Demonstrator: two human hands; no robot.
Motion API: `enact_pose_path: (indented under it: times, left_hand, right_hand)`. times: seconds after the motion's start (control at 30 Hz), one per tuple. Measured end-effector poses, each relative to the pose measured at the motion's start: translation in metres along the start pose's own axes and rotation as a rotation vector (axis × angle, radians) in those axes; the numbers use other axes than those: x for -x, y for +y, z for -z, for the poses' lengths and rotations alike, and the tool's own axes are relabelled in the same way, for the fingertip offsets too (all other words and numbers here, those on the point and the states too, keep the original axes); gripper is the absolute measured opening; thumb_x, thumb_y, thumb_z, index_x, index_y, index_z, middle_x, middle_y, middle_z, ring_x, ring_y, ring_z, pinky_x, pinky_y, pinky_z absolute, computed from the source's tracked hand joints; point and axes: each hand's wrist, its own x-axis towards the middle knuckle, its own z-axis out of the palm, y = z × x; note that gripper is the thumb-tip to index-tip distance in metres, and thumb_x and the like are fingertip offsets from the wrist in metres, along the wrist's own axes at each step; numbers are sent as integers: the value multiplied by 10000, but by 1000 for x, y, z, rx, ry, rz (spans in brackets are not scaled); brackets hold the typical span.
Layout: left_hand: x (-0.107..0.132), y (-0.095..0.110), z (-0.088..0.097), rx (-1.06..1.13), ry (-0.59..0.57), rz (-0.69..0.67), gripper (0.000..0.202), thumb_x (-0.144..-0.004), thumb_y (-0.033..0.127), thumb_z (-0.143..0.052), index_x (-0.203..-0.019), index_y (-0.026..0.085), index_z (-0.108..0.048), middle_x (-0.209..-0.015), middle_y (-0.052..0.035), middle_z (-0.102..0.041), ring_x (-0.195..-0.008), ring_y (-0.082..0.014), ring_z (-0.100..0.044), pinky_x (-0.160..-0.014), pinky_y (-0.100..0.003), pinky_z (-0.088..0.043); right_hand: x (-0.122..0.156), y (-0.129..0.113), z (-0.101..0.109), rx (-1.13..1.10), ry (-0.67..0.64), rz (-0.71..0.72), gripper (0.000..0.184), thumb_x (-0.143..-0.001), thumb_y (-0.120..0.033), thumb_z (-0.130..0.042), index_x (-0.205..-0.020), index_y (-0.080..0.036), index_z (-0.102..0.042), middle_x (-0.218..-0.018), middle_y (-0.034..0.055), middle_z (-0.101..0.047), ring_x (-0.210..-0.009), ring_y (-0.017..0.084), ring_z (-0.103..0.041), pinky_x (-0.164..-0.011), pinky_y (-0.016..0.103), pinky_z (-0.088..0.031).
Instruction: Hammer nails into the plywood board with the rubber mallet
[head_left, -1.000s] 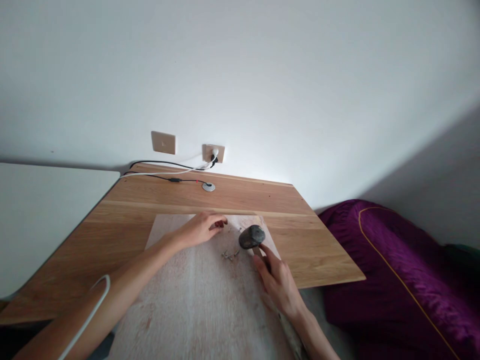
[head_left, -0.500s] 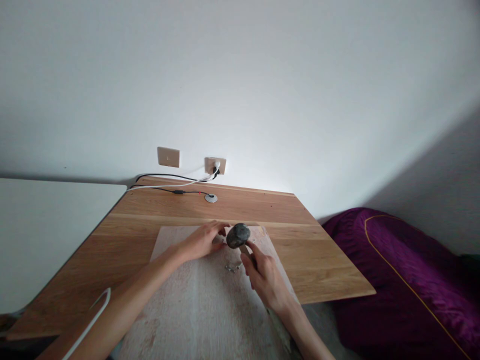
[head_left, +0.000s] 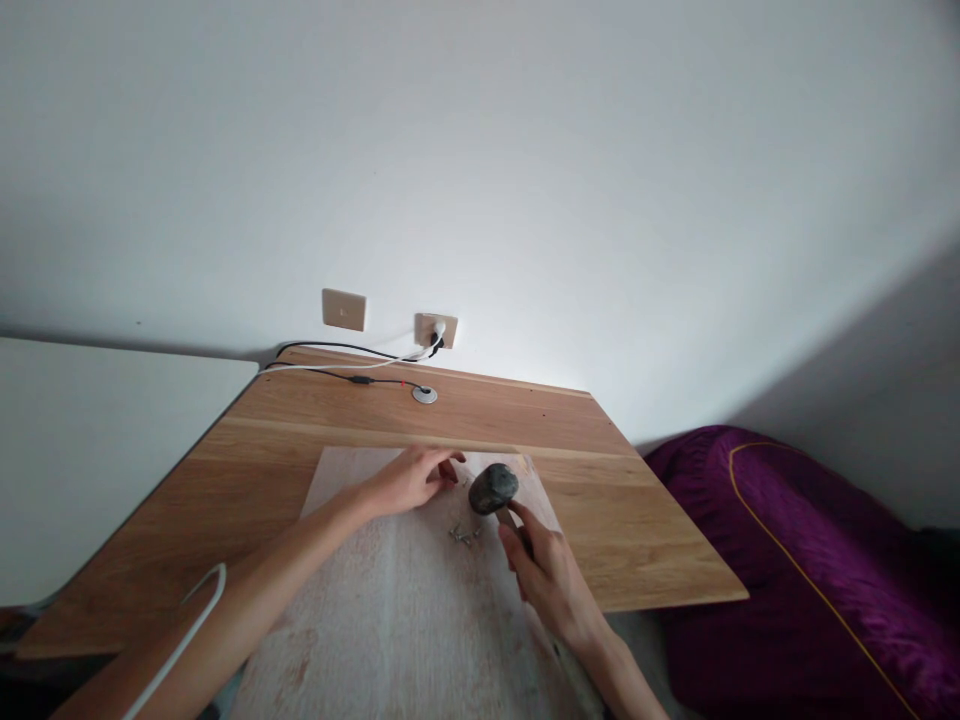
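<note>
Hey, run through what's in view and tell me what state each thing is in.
Mallet: held.
Right grip: closed on the mallet.
Left grip: fingers curled; can't tell if anything is held.
Fasteners: loose, clustered on the board.
Board: lying flat on the table.
White plug: in the outlet.
Left plate: nothing plugged in.

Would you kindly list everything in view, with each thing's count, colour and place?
Wall: one, white, background
Desk: one, brown, against wall
Wall plates: two, beige, above desk
Plugs: at least two, white and black, right-hand plate
Cables: several, black and white, desk's rear
Grommet: one, silver, desk's rear
Panel: one, white, left
Cover: one, purple, right
Strip: one, white, lower left
Board: one, pale, on desk
Metal pieces: several, silvery, on board
Mallet: one, dark-headed, centre
Left hand: one, bare, at board's far end
Right hand: one, bare, holding mallet
</note>
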Motion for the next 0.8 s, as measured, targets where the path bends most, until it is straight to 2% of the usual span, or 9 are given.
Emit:
enact_pose_path:
  times: [0.13,0.2,0.3,0.4,0.57,0.7,0.8]
  left_hand:
    - [2,-1,2,-61,25,-68,546,-785,119,-829,-1289,202,-637,-1246,-96,-701,-1155,-246,-667,-1025,-381,-527]
    - [3,0,3,-62,10,-78,609,-781,171,-865,-1332,213,-609,-1293,-101,-662,-1201,-261,-636,-1051,-403,-517]
    - [3,2,5,-66,13,-74,633,-779,151,-864,-1349,209,-596,-1320,-107,-653,-1254,-276,-610,-1084,-415,-491]
    - [2,2,5,-86,54,-52,533,-810,122,-817,-1302,193,-624,-1214,-98,-702,-1146,-255,-659,-1013,-382,-515]
    - [0,0,2,-88,64,-1,389,-850,127,-761,-1223,201,-679,-945,-26,-751,-922,-203,-714,-873,-302,-526]
    - [-1,0,1,-48,51,24,372,-861,89,-702,-1218,194,-696,-865,-10,-757,-856,-188,-719,-829,-277,-522]
    - [-1,-2,0,22,28,28,389,-863,35,-635,-1225,168,-681,-846,-13,-751,-798,-170,-711,-798,-266,-526]
  right_hand:
    - [-14,-24,-1,-32,18,44,547,-1064,-463,-417,-1456,-121,-585,-673,-10,-629,-459,147,-548,-491,261,-447]
    - [-23,-35,-4,-22,-14,67,548,-1057,-439,-422,-1455,-102,-589,-672,3,-641,-470,159,-578,-484,263,-451]
    - [-30,-43,-8,11,-67,68,556,-1048,-421,-415,-1450,-81,-594,-668,17,-649,-489,172,-612,-478,260,-457]
    - [-25,-36,-8,9,-29,63,560,-1051,-435,-412,-1461,-96,-587,-681,17,-658,-470,163,-592,-476,261,-456]
    - [-7,-12,-1,22,6,30,550,-1056,-465,-421,-1431,-112,-614,-641,-13,-629,-434,145,-536,-474,262,-452]
    - [-2,-3,0,21,-31,9,550,-1058,-473,-426,-1426,-111,-616,-639,-29,-612,-439,136,-539,-467,247,-436]
    - [-4,-9,1,2,-16,23,558,-1057,-476,-429,-1436,-107,-608,-632,-29,-603,-443,141,-540,-475,255,-442]
